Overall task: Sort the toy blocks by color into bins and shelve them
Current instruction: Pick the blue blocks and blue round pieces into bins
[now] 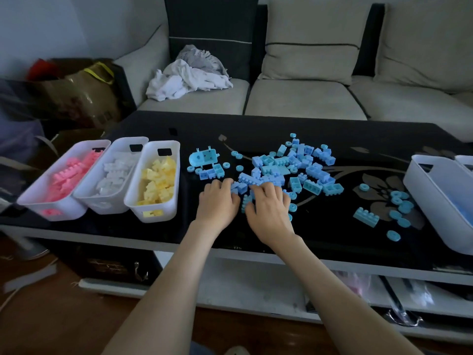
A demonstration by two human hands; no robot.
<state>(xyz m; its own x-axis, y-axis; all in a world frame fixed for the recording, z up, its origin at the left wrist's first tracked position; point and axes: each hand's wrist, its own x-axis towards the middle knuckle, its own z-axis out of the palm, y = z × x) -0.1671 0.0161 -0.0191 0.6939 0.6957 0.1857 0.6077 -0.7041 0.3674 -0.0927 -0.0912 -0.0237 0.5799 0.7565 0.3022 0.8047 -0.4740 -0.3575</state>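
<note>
Where the black table (320, 231) carries the lot, the head view lists: blue blocks (281, 170) heaped mid-table; left hand (217, 202) and right hand (268, 204) side by side at the heap's near edge, fingers curled round blue blocks. Far left, three touching bins: pink-block bin (38, 202), white-block bin (98, 204), yellow-block bin (156, 203). Right edge: blue-block bin (435, 201), loose blue discs (399, 201) just beside it.

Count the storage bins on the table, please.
5. Three side by side at left: pink-block bin, white-block bin, yellow-block bin. The blue-block bin stands at right; behind it a fifth bin, cut off by the frame edge.
</note>
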